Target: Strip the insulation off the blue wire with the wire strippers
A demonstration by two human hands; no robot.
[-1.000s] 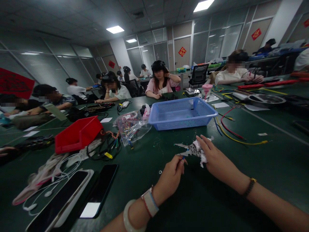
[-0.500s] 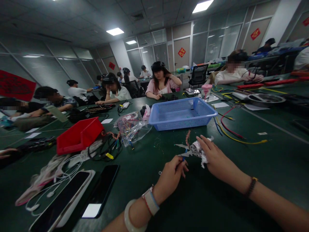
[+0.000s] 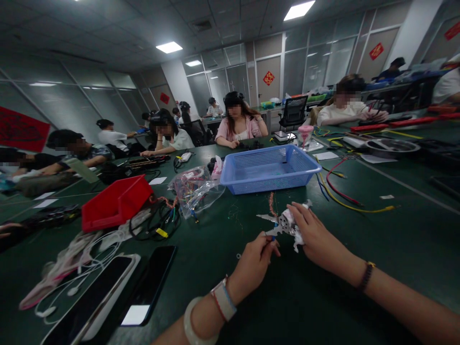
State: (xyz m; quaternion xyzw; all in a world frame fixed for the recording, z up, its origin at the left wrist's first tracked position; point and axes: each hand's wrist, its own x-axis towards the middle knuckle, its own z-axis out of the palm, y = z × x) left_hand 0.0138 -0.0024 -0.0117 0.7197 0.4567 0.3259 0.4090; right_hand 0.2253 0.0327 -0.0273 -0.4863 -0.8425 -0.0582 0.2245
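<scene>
In my right hand (image 3: 316,235) is a pair of wire stripper pliers (image 3: 284,223), its handles wrapped in something white and crumpled. The jaws point left and stand apart around a blue wire. My left hand (image 3: 256,256) pinches this wire (image 3: 273,237) just below the jaws. Above them the wire ends in a frayed bundle of bare copper strands (image 3: 272,203). A small ring-shaped piece (image 3: 238,256) lies on the table left of my left hand.
Beyond my hands sits a blue plastic basket (image 3: 268,184). Left of it are a clear bag of wires (image 3: 196,191), a red bin (image 3: 115,203), a black phone (image 3: 153,278) and white earphones (image 3: 74,291). Coloured cables (image 3: 355,201) lie at right. Several people sit around the tables.
The pliers, the wire and my right hand have shifted slightly left. The jaws stay around the wire, and my left hand keeps its pinch.
</scene>
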